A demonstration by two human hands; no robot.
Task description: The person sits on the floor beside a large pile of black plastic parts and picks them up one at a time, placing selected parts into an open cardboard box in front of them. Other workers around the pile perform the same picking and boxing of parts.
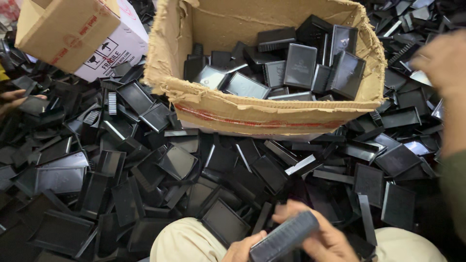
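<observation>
At the bottom centre, my left hand [242,249] and my right hand [326,241] both grip one black ribbed plastic piece [284,236], held slanted just above my lap. The left hand has its lower end. The fingers of the right hand wrap its upper end. Right in front of my hands lies a heap of black plastic trays [177,161], spread all over the floor. Beyond it stands a torn open cardboard box [262,112], partly filled with the same black trays [300,65].
My knees in beige trousers [182,242] frame the bottom edge. A second cardboard box [65,29] sits tilted at the upper left. Another person's blurred hand and arm [444,60] reach in at the right, and another person's hand [14,98] touches trays at the left edge.
</observation>
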